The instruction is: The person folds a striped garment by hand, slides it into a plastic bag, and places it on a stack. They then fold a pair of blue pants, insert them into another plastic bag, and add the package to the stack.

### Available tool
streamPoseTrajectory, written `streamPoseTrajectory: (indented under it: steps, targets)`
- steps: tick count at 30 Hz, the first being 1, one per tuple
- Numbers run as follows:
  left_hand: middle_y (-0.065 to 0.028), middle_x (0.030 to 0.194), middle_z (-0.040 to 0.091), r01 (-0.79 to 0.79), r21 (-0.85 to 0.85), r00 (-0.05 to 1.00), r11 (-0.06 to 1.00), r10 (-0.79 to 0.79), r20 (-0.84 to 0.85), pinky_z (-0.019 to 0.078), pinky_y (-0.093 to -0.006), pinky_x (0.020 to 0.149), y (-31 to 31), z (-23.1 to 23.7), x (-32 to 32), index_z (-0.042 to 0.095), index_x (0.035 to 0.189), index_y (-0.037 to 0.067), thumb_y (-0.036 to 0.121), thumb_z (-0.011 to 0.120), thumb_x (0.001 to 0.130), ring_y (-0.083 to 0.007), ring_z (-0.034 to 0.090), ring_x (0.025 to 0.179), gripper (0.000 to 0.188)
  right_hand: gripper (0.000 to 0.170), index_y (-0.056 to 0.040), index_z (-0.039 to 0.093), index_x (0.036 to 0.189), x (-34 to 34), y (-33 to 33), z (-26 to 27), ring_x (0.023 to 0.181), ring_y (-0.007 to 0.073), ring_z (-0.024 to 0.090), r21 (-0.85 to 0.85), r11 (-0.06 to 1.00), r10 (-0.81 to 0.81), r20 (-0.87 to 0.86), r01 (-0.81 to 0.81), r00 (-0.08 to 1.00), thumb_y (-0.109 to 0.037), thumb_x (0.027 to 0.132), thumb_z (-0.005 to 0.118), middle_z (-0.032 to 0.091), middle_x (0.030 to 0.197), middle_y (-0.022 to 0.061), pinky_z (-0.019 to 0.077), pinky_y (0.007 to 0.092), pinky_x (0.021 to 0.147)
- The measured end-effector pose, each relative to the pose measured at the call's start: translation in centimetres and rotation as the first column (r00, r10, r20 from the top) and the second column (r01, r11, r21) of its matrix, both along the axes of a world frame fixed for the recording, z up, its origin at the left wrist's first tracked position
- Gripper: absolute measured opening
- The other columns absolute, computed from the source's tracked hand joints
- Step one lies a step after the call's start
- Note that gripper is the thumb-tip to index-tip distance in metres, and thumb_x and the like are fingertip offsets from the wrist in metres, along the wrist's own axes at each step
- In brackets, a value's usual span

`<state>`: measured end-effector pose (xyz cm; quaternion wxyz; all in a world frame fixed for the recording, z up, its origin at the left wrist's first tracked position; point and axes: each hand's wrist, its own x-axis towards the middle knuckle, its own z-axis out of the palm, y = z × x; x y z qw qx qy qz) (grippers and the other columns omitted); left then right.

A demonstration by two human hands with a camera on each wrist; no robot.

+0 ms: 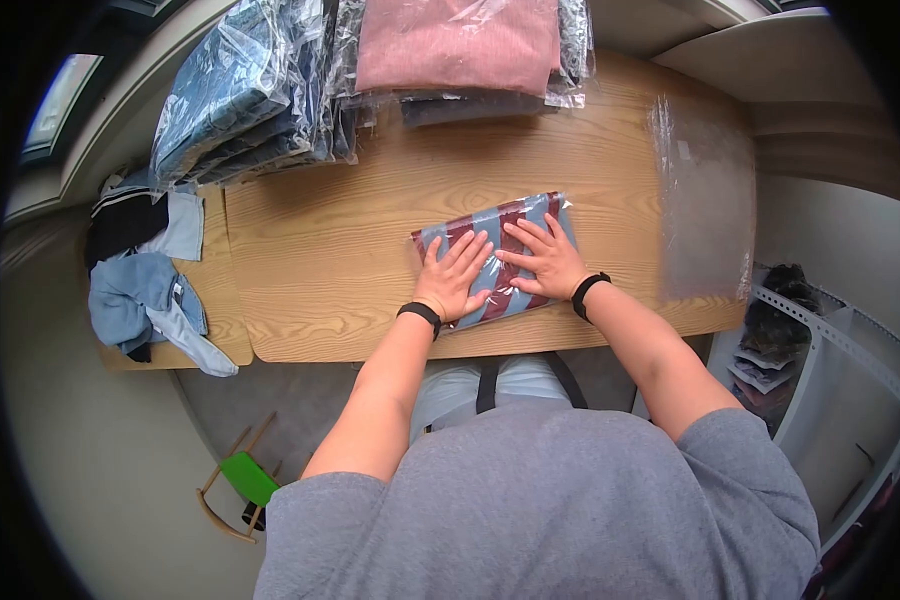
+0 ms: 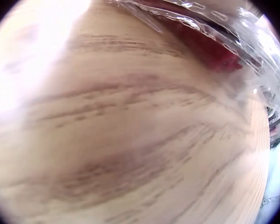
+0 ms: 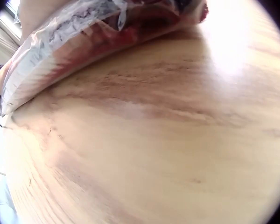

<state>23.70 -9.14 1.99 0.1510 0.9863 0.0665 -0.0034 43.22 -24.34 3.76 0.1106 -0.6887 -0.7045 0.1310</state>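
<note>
A striped garment in blue and dark red, folded inside a clear plastic bag, lies slightly tilted on the wooden table. The left hand rests on its left half with fingers spread, and the right hand lies flat on its right half, fingers also spread. In the left wrist view the bag's edge shows red cloth under shiny plastic. From the right wrist the bag's side is seen along the table top, with part of a hand above it.
Bagged blue garments and a bagged pink garment are stacked at the back. Flat clear bags lie at the right. Loose clothes lie at the far left. A green chair stands on the floor, and a white rack at right.
</note>
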Motion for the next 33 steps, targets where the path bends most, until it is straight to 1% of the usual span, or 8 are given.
streamPoseTrajectory:
  steps: [8,11,13,15,19,25,28,33]
  targets:
    - [-0.0031,0.15,0.026,-0.004,-0.023,0.999,1.0,0.005,0.041,0.013,-0.0522,0.11,0.2,1.5,-0.2,0.034,0.141,0.014,0.047,0.059,0.077,-0.0185,0.021,0.139,0.076,0.057,-0.0305,0.047,0.133,-0.5,0.2,2.6,0.136,0.0232,0.027,-0.076,0.997,-0.01,-0.005,0.01,1.0,-0.045,0.079,0.06,0.03,0.147,0.0043,0.0171,0.0543,0.11]
    - [-0.0057,0.147,0.033,-0.008,-0.257,0.997,0.966,0.026,0.068,0.0159,-0.0499,0.11,0.7,3.0,-0.5,0.04,0.137,0.013,0.029,0.064,0.078,-0.0224,0.028,0.136,0.066,0.058,-0.0278,0.048,0.132,-1.3,-0.7,5.2,0.136,0.0247,0.029,-0.023,0.998,-0.062,0.024,0.063,0.998,-0.027,0.076,0.064,0.033,0.146,0.0045,0.0202,0.0537,0.108]
    - [-0.006,0.143,0.038,-0.018,-0.156,0.989,0.988,0.041,0.144,0.0197,-0.048,0.109,1.1,2.8,-1.4,0.045,0.131,0.012,0.021,0.063,0.078,-0.0233,0.032,0.134,0.057,0.056,-0.0228,0.054,0.125,-2.2,-2.2,6.1,0.13,0.0265,0.037,0.098,0.989,-0.119,0.052,0.113,0.992,-0.01,0.071,0.063,0.042,0.139,0.0063,0.0268,0.0483,0.107]
    - [-0.0072,0.133,0.049,-0.077,-0.03,0.952,0.997,0.082,0.296,0.0303,-0.0429,0.104,0.8,3.7,-2.6,0.056,0.115,0.008,0.003,0.058,0.077,-0.0256,0.042,0.126,0.038,0.053,-0.0218,0.055,0.123,-2.4,-4.5,4.6,0.126,0.0267,0.04,0.143,0.979,-0.156,0.051,0.147,0.987,-0.01,0.071,0.063,0.045,0.134,0.0071,0.0293,0.0462,0.105]
    - [-0.0087,0.136,0.046,-0.032,-0.09,0.973,0.995,0.052,0.223,0.0344,-0.043,0.099,-2.7,4.1,-6.2,0.056,0.113,0.007,0.011,0.063,0.074,-0.0242,0.043,0.124,0.039,0.044,-0.0194,0.057,0.12,-2.9,-6.7,3.2,0.114,0.0273,0.048,0.142,0.936,-0.327,0.01,0.323,0.945,-0.013,0.077,0.062,0.052,0.12,0.0091,0.0349,0.0417,0.101]
    - [-0.0101,0.146,0.028,-0.269,-0.07,0.963,0.961,0.269,-0.012,0.029,-0.0427,0.108,-6.2,1.9,-7.2,0.032,0.14,0.01,0.019,0.068,0.074,-0.0287,0.027,0.135,0.076,0.043,-0.0206,0.051,0.129,-3.9,-7.2,1.8,0.119,0.0286,0.045,0.05,0.87,-0.488,-0.066,0.491,0.871,-0.017,0.087,0.055,0.048,0.128,0.0102,0.0349,0.0418,0.099]
    - [-0.0105,0.146,0.03,-0.251,0.033,0.968,0.967,0.25,0.038,0.0322,-0.041,0.106,-5.9,-0.5,-7.0,0.036,0.138,0.009,0.013,0.062,0.077,-0.028,0.028,0.135,0.067,0.043,-0.0197,0.048,0.132,-3.6,-7.4,1.3,0.122,0.0298,0.043,0.032,0.864,-0.497,-0.115,0.503,0.86,-0.019,0.089,0.053,0.046,0.131,0.0102,0.0331,0.0414,0.101]
    - [-0.015,0.132,0.047,-0.213,-0.158,0.959,0.964,0.237,0.156,0.0428,-0.0405,0.096,-3.7,0.9,-6.3,0.043,0.129,0.005,0.009,0.058,0.079,-0.0334,0.045,0.122,0.052,0.044,-0.0108,0.045,0.13,-2.7,-8.0,1.3,0.116,0.0346,0.047,-0.04,0.81,-0.526,-0.493,0.586,0.693,-0.024,0.089,0.054,0.051,0.125,0.0152,0.0356,0.041,0.1]
